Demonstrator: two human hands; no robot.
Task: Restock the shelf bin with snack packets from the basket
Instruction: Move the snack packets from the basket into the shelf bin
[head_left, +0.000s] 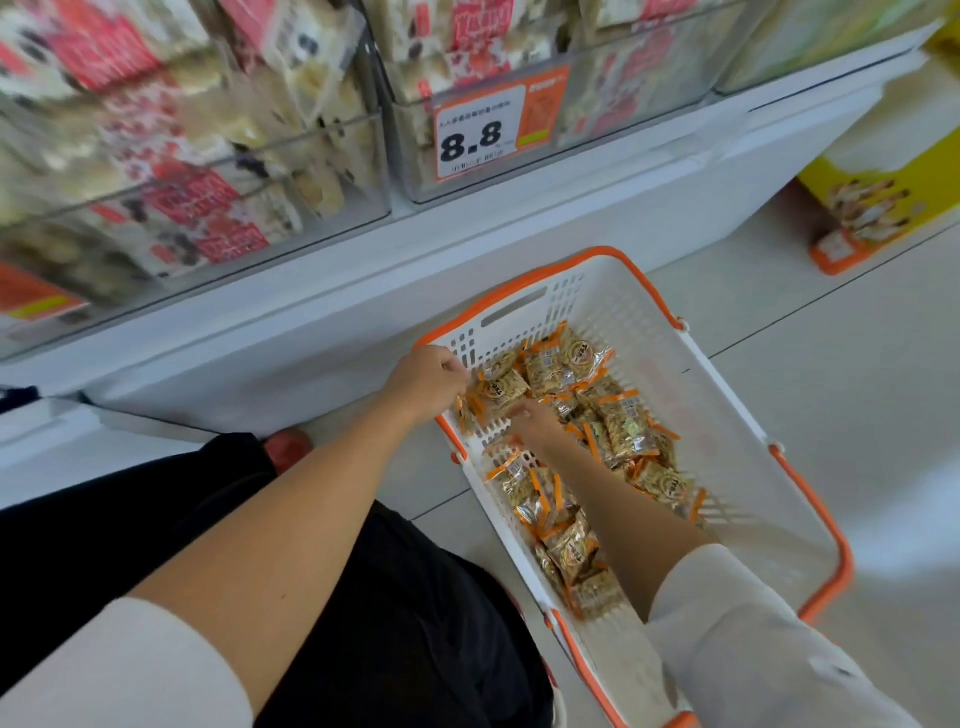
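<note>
A white basket with an orange rim (737, 395) stands on the floor below the shelf. Several small snack packets (631, 431) with orange ends lie in it. My left hand (426, 379) is over the basket's near left corner, its fingers curled round a bunch of packets (496, 389). My right hand (532, 423) reaches down into the basket among the packets; its fingers are partly hidden and blurred. Clear shelf bins (291, 171) above hold red and white packets.
A price tag reading 8.8 (478, 135) hangs on the middle bin. The white shelf base (363, 312) runs across in front of me. A yellow carton (878, 202) stands at the right on the pale tiled floor. My dark trousers fill the lower left.
</note>
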